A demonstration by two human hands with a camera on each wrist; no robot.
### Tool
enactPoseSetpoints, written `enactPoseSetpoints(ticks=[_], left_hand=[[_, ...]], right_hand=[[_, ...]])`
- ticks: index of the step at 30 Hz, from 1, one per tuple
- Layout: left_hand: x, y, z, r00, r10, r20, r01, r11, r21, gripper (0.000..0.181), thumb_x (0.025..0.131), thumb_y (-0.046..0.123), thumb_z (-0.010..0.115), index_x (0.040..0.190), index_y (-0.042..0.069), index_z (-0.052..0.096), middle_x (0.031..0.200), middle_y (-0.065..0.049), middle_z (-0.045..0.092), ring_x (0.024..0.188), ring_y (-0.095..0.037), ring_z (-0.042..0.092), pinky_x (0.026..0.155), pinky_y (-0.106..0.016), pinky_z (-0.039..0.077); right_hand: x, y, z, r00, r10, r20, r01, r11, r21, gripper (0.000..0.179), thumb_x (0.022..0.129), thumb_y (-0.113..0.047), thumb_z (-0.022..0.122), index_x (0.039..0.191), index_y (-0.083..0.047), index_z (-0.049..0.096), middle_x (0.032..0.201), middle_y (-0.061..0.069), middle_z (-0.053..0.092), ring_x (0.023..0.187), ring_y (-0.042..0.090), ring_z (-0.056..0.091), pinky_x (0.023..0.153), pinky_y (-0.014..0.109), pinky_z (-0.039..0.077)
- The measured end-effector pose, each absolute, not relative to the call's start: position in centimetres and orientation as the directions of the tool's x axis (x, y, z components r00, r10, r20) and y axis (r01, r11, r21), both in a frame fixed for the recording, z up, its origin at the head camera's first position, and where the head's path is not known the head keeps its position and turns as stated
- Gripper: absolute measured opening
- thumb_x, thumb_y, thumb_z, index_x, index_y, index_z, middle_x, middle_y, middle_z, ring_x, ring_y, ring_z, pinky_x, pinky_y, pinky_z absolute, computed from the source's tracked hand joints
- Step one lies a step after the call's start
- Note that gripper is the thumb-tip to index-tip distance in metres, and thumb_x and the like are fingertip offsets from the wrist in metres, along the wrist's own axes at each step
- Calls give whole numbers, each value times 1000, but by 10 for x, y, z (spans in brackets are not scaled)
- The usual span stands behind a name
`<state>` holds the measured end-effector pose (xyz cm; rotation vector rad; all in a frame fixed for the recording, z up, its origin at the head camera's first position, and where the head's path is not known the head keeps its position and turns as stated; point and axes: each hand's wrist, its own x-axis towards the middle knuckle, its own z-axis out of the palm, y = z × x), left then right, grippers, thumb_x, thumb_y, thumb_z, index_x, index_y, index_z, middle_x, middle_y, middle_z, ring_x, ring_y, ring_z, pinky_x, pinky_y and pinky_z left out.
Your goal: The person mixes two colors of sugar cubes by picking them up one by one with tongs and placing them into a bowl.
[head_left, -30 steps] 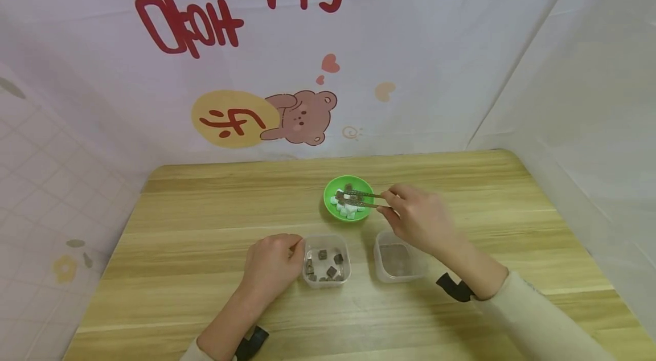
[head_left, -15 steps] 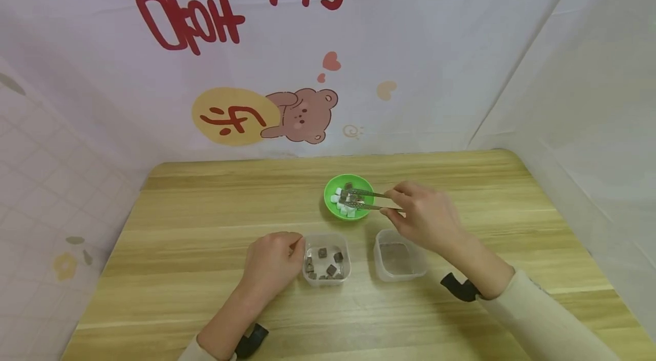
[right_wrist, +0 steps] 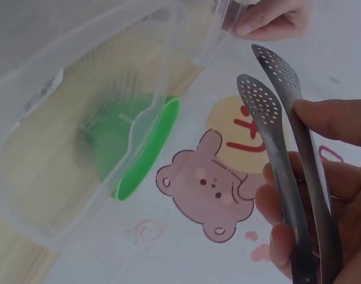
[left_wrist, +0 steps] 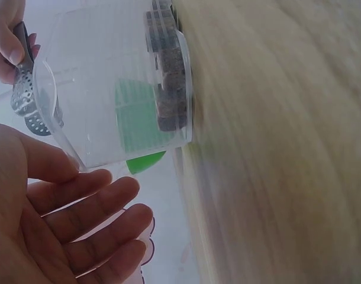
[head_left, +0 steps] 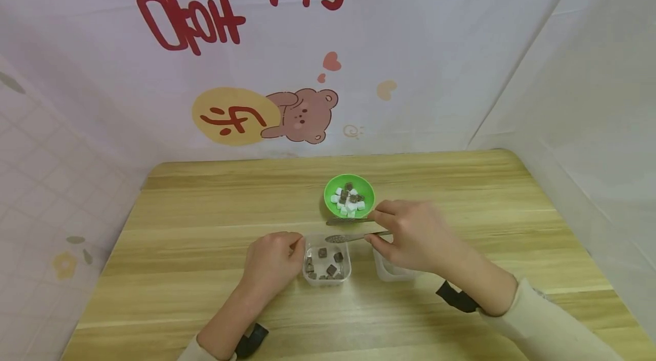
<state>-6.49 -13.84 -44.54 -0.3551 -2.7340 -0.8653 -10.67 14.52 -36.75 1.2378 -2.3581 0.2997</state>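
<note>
My left hand pinches the near corner of a clear plastic container between thumb and index finger; its other fingers spread loosely in the left wrist view. Several brown cubes lie on the container's bottom. My right hand grips metal tongs with perforated tips. Those tips stand apart with nothing between them, over the container's far edge and in front of the green bowl. White cubes fill much of the bowl, with several brown cubes among and on top of them.
A second clear plastic container stands to the right, partly hidden under my right hand. All of it rests on a wood-grain table. A white printed cloth rises behind the table's far edge.
The tongs released a brown cube onto the white cubes in the bowl. My right hand then drew them back toward me, over the left container's far edge. My left hand stays put.
</note>
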Motion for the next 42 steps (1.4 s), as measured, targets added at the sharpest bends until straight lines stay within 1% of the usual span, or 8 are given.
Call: enactPoseSetpoints(ticks=[5,10,16,19,25,32,35,42], left_hand=[[-64,-139,-445,-941,151,303,298,793,531,41,92,11,68,58,28,56,57,16,53,48,1,35,44,-24,31],[-65,-139,-445,-943,152,295,294,792,534,43,93,11,68,57,28,53,58,16,53,48,2,32,44,-24,30],[-65,-140,-446,-942,155,298,298,794,529,45,93,10,67,56,28,50,58,16,53,48,3,29,43,-23,29],[-66,-139,-445,-941,159,300,301,797,524,46,94,11,67,55,28,49,59,15,54,49,2,30,44,-23,29],[-66,-139,-445,-940,162,302,304,800,517,46,94,12,67,55,28,49,62,15,59,49,1,34,45,-24,33],[-65,-139,-445,-939,157,305,301,804,513,33,93,12,68,64,26,66,73,12,71,53,0,44,50,-24,42],[-65,-139,-445,-938,156,310,303,804,512,29,93,12,68,67,25,71,73,12,72,54,0,46,51,-24,43],[-65,-138,-445,-941,152,302,296,801,520,31,93,12,68,66,25,69,65,15,64,50,0,41,46,-24,37]], right_hand=[[-103,136,-367,-481,-779,403,-834,548,63,25,76,-30,86,88,-12,74,77,-6,63,61,6,53,48,23,42],[-101,124,-368,-474,-825,308,-840,528,120,26,78,-31,84,76,-15,63,70,-7,51,57,8,43,47,23,36],[-101,110,-368,-468,-857,214,-843,506,182,29,82,-33,82,73,-15,60,70,-5,50,56,11,45,45,26,38],[-101,104,-368,-470,-865,178,-843,499,202,26,81,-28,79,71,-15,58,69,-5,50,55,11,42,45,26,37],[-101,96,-371,-462,-874,153,-845,486,225,24,73,-14,73,64,-16,51,65,-5,46,52,9,34,42,24,31],[-101,87,-377,-437,-886,154,-841,463,281,20,70,-8,71,62,-15,54,63,-4,49,52,10,38,41,27,33],[-101,86,-378,-428,-889,162,-838,458,296,20,70,-7,71,61,-15,54,63,-3,49,52,11,40,42,28,34],[-102,84,-379,-430,-889,156,-836,458,303,20,69,-8,71,61,-15,54,62,-4,48,51,12,42,42,27,32]])
